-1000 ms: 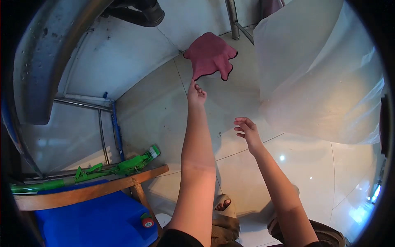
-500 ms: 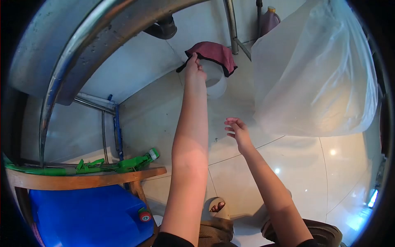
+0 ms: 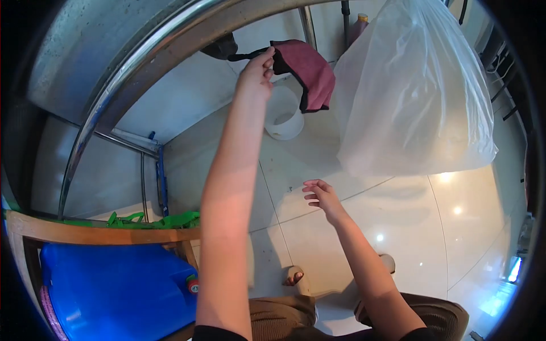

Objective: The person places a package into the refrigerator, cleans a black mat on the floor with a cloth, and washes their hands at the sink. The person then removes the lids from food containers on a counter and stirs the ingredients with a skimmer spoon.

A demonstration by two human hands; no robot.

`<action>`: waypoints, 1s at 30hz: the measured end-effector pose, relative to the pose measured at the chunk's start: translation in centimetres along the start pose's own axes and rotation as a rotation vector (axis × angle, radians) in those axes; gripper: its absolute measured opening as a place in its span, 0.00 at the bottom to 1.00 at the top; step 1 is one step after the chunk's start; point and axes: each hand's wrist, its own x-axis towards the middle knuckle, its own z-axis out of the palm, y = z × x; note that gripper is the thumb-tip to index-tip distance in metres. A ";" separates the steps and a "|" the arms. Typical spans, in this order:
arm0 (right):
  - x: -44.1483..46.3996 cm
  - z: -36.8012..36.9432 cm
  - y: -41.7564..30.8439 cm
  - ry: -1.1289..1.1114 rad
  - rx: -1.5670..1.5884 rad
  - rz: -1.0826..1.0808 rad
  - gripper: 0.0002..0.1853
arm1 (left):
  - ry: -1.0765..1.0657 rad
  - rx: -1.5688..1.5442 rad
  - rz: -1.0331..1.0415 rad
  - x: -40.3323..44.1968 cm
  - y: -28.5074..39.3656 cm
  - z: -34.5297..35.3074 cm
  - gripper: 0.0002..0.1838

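My left hand (image 3: pixel 256 77) is stretched far forward, its fingers closed on the black-edged border of a maroon cloth (image 3: pixel 310 68). The cloth hangs to the right of the hand, and a black strip sticks out on the left. Below it on the floor stands a translucent white bucket (image 3: pixel 284 128), partly hidden by the cloth and my hand. My right hand (image 3: pixel 322 199) is held over the floor tiles with fingers apart and slightly bent, touching nothing.
A large translucent plastic bag (image 3: pixel 421 108) stands out on the right. The metal frame (image 3: pixel 170 40) of a sink or counter curves above. At the lower left, a blue jug (image 3: pixel 114 290) sits under a wooden stool (image 3: pixel 102 230) with a green tool (image 3: pixel 165 220) behind it.
My left hand has lifted the maroon cloth up off the bucket and slightly left, uncovering more of the bucket. My right hand has moved slightly down. The whole view has shifted a little.
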 end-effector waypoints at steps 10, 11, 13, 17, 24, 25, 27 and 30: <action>-5.5 -7.0 1.7 0.006 -0.388 0.304 0.10 | -0.049 0.727 0.264 -13.7 1.6 -8.0 0.11; -5.4 -7.3 1.4 0.029 -0.411 0.318 0.10 | -0.017 0.848 0.339 -14.3 1.6 -8.5 0.12; -5.7 -7.2 1.0 0.049 -0.434 0.286 0.10 | 0.000 1.035 0.332 -15.0 1.0 -10.6 0.12; -5.4 -6.9 0.8 0.097 -0.440 0.166 0.09 | 0.028 1.548 0.358 -16.1 -2.8 -13.1 0.10; -4.8 -7.2 1.9 0.113 -0.359 0.075 0.08 | -0.344 2.242 0.362 -17.4 -18.5 -13.4 0.06; -4.7 -7.3 2.0 0.116 -0.356 0.072 0.08 | -0.473 2.241 0.423 -18.1 -20.4 -13.7 0.06; -4.6 -7.5 2.5 0.119 -0.350 0.069 0.08 | -0.688 2.179 0.552 -19.5 -23.8 -14.4 0.05; -4.3 -7.6 2.8 0.127 -0.332 0.048 0.09 | -0.809 2.089 0.670 -21.0 -26.8 -14.9 0.04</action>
